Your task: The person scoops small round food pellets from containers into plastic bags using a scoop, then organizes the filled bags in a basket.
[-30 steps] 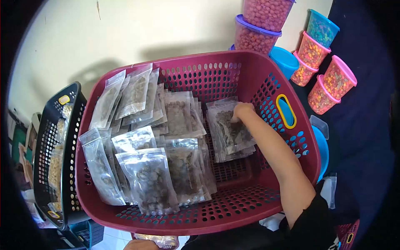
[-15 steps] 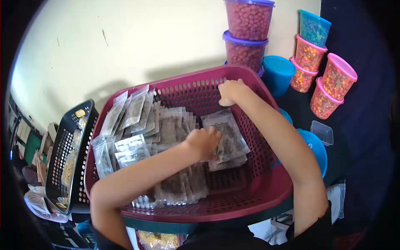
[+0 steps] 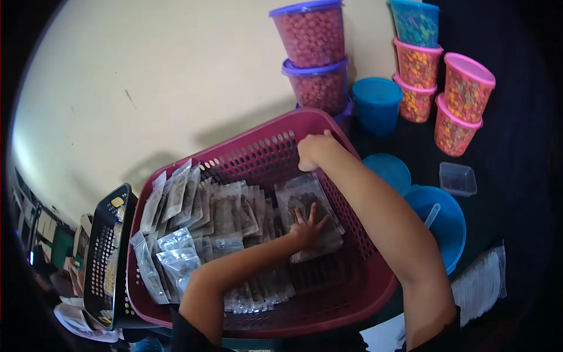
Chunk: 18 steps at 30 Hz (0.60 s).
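A maroon perforated basket (image 3: 252,328) holds many clear zip bags of dark contents (image 3: 226,211), packed upright in rows on its left side. A small pile of such bags (image 3: 302,193) lies flat at the basket's right. On that pile rests my left hand (image 3: 308,229), its fingers spread, holding nothing. At the basket's back right corner is my right hand (image 3: 314,151), fingers curled down near the wall; what they hold, if anything, is hidden.
Behind stand purple-lidded tubs (image 3: 311,35), a blue tub (image 3: 376,108) and pink-lidded tubs (image 3: 467,85). To the right are a blue bowl (image 3: 454,234) with a spoon and a small clear box (image 3: 457,179). A black basket (image 3: 102,234) stands left, beside a partly visible person (image 3: 73,270).
The view has shifted. My left hand has spread its fingers on the flat pile. My right hand stays at the basket's back right corner.
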Each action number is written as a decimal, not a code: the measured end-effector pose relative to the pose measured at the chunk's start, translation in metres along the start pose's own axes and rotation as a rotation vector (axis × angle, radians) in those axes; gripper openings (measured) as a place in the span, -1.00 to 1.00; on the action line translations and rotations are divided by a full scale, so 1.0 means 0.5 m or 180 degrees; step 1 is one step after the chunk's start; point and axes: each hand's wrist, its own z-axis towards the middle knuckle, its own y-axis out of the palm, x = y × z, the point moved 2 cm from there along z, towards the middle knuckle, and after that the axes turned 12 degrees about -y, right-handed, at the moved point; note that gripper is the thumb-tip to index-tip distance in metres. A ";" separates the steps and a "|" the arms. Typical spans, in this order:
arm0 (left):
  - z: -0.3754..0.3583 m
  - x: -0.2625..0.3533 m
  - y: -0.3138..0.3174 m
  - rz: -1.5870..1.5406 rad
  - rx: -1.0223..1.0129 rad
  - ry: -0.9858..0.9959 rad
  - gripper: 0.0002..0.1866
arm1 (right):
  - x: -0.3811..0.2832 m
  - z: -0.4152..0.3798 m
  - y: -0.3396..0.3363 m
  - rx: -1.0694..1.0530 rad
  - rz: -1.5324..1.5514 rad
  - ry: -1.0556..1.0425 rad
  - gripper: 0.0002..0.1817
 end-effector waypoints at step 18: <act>-0.188 0.089 -0.022 -0.0236 -0.0836 0.1456 -0.55 | 0.004 0.010 0.012 -0.0117 0.0119 0.0003 -0.56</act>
